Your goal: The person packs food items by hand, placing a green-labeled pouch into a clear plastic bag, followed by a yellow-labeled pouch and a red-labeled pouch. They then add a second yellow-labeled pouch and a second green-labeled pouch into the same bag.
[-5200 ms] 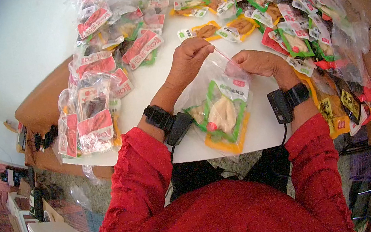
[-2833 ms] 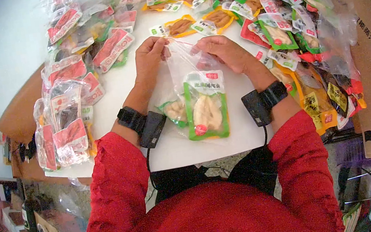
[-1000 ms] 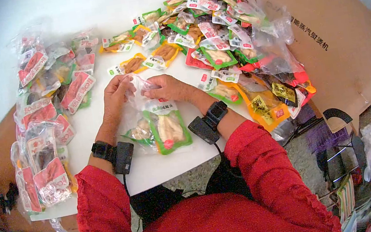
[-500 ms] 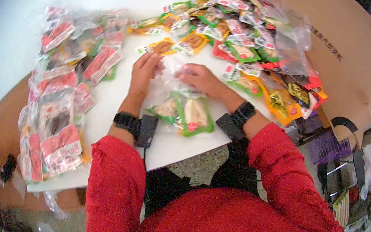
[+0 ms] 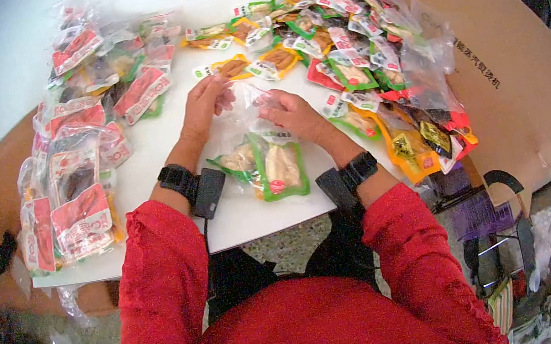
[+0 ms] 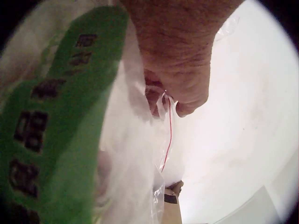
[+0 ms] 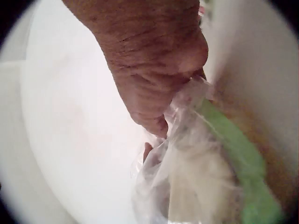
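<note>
A clear zip bag [image 5: 241, 123] with a red line along its mouth hangs between both hands over the white table. In it, a green-edged packet [image 5: 282, 166] of pale food faces up, and another green-edged packet [image 5: 237, 160] lies partly behind it. My left hand [image 5: 206, 105] pinches the left end of the bag's mouth; the red line [image 6: 170, 133] runs away from those fingertips in the left wrist view. At the other end, my right hand [image 5: 295, 115] grips the film near the mouth, and the right wrist view shows the plastic bunched at its fingers.
Filled clear bags with red labels [image 5: 84, 213] are piled along the table's left side. A heap of loose food packets [image 5: 352, 66] covers the right. Yellow-edged packets [image 5: 276, 62] lie just beyond the hands. A large cardboard box [image 5: 514, 84] stands at the right.
The yellow-edged packet seen through the bag at first no longer shows; the bag hangs straighter, its green packets side by side. Both hands keep hold of the mouth. The head view has swung about.
</note>
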`<state>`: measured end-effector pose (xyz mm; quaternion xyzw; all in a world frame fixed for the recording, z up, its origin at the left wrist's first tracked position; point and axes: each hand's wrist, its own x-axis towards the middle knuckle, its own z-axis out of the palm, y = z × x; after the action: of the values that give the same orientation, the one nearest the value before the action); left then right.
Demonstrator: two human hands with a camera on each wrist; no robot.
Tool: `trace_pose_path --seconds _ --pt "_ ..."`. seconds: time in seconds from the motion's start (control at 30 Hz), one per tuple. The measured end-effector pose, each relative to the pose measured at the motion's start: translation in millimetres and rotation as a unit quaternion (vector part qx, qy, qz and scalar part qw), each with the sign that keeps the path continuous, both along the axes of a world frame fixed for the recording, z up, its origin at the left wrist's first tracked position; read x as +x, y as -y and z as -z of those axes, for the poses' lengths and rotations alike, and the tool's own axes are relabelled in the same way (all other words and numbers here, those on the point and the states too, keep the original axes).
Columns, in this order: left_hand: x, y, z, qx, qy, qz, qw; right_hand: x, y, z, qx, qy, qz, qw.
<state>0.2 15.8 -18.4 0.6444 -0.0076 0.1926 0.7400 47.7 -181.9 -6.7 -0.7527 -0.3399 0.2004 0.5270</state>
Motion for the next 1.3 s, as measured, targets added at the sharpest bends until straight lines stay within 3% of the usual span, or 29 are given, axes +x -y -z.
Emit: trace_pose_path --seconds 0.03,0.07,0.1,0.13,0.2,0.43,0.57,0.7,0.77,0.8,0.87,1.0,1.1,1.17,1.2,1.27,1.3 --pt "0.8 -0.6 0.6 -0.005 0.002 0.005 1.0 -4.9 7.7 -5.0 -0.005 0.002 0.005 1.0" --pt "1.4 -1.8 1.0 0.004 0.001 0.011 1.0 -10.7 16.8 -9.8 -0.043 0.203 0.035 0.978" --pt "2.0 -2.7 1.8 0.014 0.0 0.017 1.0 -18.4 27.1 -16.5 -0.08 0.397 0.061 0.912" --pt "2.2 -2.8 1.0 0.007 -0.017 0.012 1.0 -32.8 41.5 -32.1 -0.111 0.381 0.07 0.915" --pt "0.1 -1.7 0.2 0.004 -0.006 0.006 1.0 -43.5 80.6 -38.8 -0.124 0.475 0.089 0.867" --pt "0.5 -1.6 3.3 0.015 -0.012 0.01 1.0 -89.8 201.1 -40.1 -0.302 0.47 0.192 0.807" --pt "2.3 -2.1 5.7 0.029 -0.013 0.012 0.999 -103.3 225.9 -37.4 -0.409 0.464 0.184 0.764" --pt "2.8 -3.6 6.2 0.04 -0.022 0.002 0.999 -82.9 242.9 -18.8 -0.43 0.474 0.2 0.742" --pt "0.6 -2.9 3.9 0.036 -0.014 0.005 0.999 -69.9 252.0 -4.2 -0.434 0.559 0.187 0.681" --pt "-0.9 -2.2 3.1 0.031 -0.006 0.008 0.999 -71.4 252.8 -6.8 -0.433 0.56 0.186 0.681" --pt "-3.0 0.0 1.4 0.029 -0.011 0.003 1.0 -79.1 254.7 -14.3 -0.381 0.528 0.157 0.743" --pt "-1.5 2.2 0.7 0.02 -0.023 -0.003 1.0 -98.0 248.6 -21.0 -0.395 0.511 0.147 0.75" --pt "-3.3 1.7 -0.4 0.035 -0.014 -0.001 0.999 -104.4 245.3 -19.4 -0.309 0.56 0.175 0.749" --pt "-3.8 2.0 -1.4 0.031 -0.016 0.002 0.999 -100.2 254.0 -13.1 -0.214 0.548 0.251 0.769" --pt "-3.3 1.9 -1.0 0.027 -0.017 0.009 0.999 -99.6 255.6 -14.8 -0.214 0.547 0.249 0.77" --pt "-2.3 0.8 -0.6 0.027 -0.013 0.011 0.999 -96.6 256.0 -23.3 -0.142 0.461 0.356 0.801" --pt "-2.4 0.6 -0.5 0.028 -0.008 0.015 0.999 -96.0 255.5 -26.9 -0.142 0.461 0.354 0.801"
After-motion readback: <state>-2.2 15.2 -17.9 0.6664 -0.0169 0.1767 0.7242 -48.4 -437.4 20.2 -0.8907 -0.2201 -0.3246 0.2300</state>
